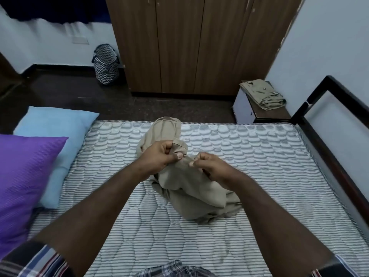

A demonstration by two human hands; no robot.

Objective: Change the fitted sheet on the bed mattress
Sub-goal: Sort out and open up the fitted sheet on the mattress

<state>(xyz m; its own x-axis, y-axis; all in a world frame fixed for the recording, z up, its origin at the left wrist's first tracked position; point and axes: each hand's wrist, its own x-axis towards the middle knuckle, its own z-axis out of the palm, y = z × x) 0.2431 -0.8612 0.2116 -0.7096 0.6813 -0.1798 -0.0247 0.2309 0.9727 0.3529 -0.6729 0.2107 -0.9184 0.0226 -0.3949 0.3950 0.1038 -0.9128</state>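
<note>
Head view looks down on the beige fitted sheet (pixel 185 188), bunched in a soft heap on the bare striped mattress (pixel 259 156), directly under and just beyond my fingers. My left hand (pixel 159 154) pinches a hemmed edge of it between thumb and curled fingers, and my right hand (pixel 211 166), just beside it, pinches the same edge a little further along, so both are clenched on cloth and lift it slightly off the heap. I judge the sheet light, limp and prone to tangle; it will not hold any shape, so the thing to hunt for is the hem and a corner pocket, then shake it open from there. Left of my left hand lie a purple pillow (pixel 26 180) and, partly beneath it, a light blue pillow (pixel 58 128). Beyond my right hand, off the mattress, a similar folded beige cloth (pixel 261 93) rests on a low bedside stand (pixel 245 108). Farther past my fingertips stand a brown wardrobe (pixel 179 45) and a zigzag-patterned laundry basket (pixel 104 64).
</note>
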